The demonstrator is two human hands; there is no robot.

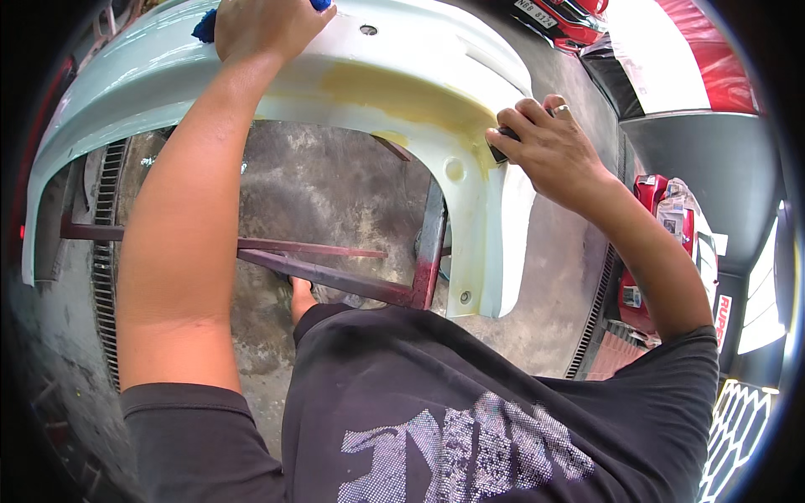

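Note:
A pale mint-white car bumper [411,42] spans the upper part of the view, with yellowish-brown patches [377,92] along its curved face. At the top left, my left hand [267,27] is closed over a blue cloth [204,28], pressed against the bumper's upper surface; the cloth shows at both sides of the hand. Toward the bumper's right end, my right hand [549,151] grips a small black block [503,148] held at the edge of the yellowish area. A ring is on one of its fingers. Part of the block is hidden under the fingers.
A maroon metal stand [352,278] is under the bumper, above a stained concrete floor [293,176]. Floor grates [107,251] run along the left and right. Red car parts partly covered with paper [671,214] are at the right, and a red car [570,21] is at the top.

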